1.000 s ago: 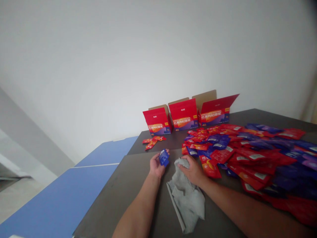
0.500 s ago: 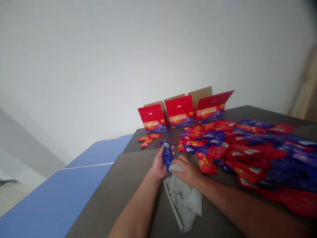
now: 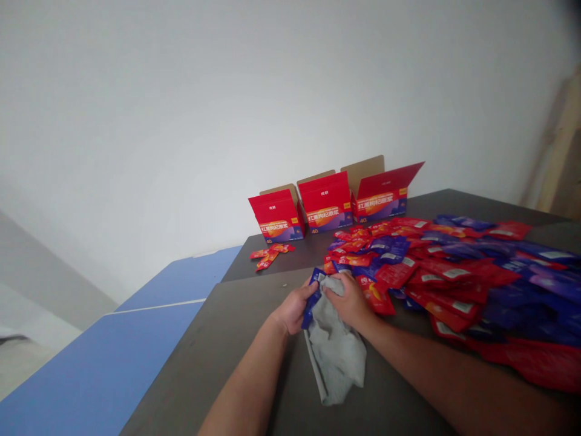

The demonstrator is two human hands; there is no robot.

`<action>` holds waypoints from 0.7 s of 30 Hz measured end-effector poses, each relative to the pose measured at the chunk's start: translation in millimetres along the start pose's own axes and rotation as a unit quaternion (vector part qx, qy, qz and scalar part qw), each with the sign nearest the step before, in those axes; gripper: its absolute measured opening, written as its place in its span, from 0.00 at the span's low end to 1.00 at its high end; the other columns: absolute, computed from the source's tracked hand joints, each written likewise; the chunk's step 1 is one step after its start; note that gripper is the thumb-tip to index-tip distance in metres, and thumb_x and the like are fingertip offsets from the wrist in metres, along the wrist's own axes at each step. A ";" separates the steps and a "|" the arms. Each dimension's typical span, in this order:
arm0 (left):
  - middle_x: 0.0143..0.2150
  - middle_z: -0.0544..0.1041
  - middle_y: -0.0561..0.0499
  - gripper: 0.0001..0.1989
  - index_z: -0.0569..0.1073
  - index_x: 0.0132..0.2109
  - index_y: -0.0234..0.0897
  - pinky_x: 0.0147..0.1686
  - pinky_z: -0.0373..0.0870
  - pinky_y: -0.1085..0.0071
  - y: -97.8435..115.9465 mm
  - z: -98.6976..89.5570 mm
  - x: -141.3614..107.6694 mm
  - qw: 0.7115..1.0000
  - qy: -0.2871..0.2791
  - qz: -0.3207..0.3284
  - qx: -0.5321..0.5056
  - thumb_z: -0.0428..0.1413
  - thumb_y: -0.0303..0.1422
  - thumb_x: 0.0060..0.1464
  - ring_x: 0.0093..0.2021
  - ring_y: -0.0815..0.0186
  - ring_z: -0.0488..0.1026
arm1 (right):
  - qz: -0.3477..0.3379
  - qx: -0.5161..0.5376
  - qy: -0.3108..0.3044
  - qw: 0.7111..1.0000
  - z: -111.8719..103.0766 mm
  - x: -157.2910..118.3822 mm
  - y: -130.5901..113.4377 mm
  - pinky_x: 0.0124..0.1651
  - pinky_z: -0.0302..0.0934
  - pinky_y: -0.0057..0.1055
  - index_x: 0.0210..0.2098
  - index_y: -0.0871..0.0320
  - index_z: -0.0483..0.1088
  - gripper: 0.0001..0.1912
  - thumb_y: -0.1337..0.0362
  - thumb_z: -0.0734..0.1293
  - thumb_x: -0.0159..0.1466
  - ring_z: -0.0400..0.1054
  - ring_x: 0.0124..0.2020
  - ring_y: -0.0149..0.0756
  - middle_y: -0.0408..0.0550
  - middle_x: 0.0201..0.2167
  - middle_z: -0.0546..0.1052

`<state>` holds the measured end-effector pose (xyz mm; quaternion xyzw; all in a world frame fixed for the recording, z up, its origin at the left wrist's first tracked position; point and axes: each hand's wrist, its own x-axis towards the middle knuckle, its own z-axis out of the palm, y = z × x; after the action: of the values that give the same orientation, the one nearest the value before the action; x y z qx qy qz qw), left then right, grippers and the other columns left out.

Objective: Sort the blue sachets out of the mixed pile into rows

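My left hand (image 3: 295, 309) is closed on a blue sachet (image 3: 311, 303), which it holds tilted above the dark table (image 3: 218, 357). Pressed against the sachet's right side is a grey cloth (image 3: 338, 357), pinched in my right hand (image 3: 351, 298). The cloth's loose end hangs down toward the table between my forearms. Part of the sachet is covered by my fingers and the cloth. Just to the right of my right hand begins a wide pile of red and blue sachets (image 3: 447, 272).
Three open red boxes, left (image 3: 278, 223), middle (image 3: 325, 203) and right (image 3: 380, 203), stand in a row at the back by the wall. Several red sachets (image 3: 267, 257) lie before the left box. A blue surface (image 3: 158, 339) adjoins the table on the left.
My left hand has turned the blue sachet and tilted it to the right. My right hand has moved the grey cloth up from the sachet's lower end to its upper part.
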<state>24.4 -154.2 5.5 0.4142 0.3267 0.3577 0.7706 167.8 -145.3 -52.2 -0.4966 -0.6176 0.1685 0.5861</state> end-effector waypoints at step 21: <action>0.22 0.72 0.51 0.27 0.73 0.37 0.31 0.27 0.65 0.72 -7.5 -0.2 17.9 0.984 0.098 0.007 -0.147 0.50 0.54 0.51 0.21 0.68 0.68 | -0.177 -0.010 -0.161 0.971 -4.5 -27.2 -21.1 0.47 0.63 0.38 0.43 0.54 0.66 0.14 0.66 0.67 0.56 0.65 0.45 0.40 0.49 0.42 0.68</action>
<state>35.9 -142.5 -4.8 0.2610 0.3417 0.4464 0.7848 158.1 -178.6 -49.5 -0.3518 -0.7834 0.1336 0.4947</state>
